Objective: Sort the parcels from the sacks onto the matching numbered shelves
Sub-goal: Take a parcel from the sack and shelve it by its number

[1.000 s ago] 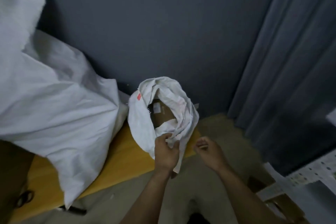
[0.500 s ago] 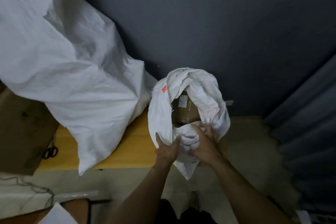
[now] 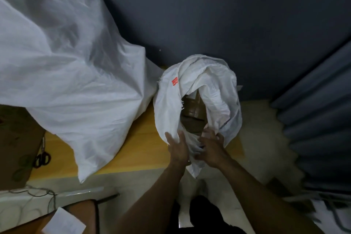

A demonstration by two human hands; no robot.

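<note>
Small sack (image 3: 167, 108) upright at tabletop (image 3: 136, 150) edge, mouth open w/ brown parcel (image 3: 193, 108) inside. L grip (image 3: 178, 148) pinches near rim; R grip (image 3: 210, 148) curled round bunched rim cloth.

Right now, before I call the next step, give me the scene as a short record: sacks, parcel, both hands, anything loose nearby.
small sack: open, standing on the wooden bench, red tag near its rim
parcel: brown cardboard, inside the small sack
large sack: left of the small one, slumped over the bench
left hand: on the sack's near rim, grip unclear
right hand: grips the near rim
scissors: on the bench, beside a cardboard box
</note>
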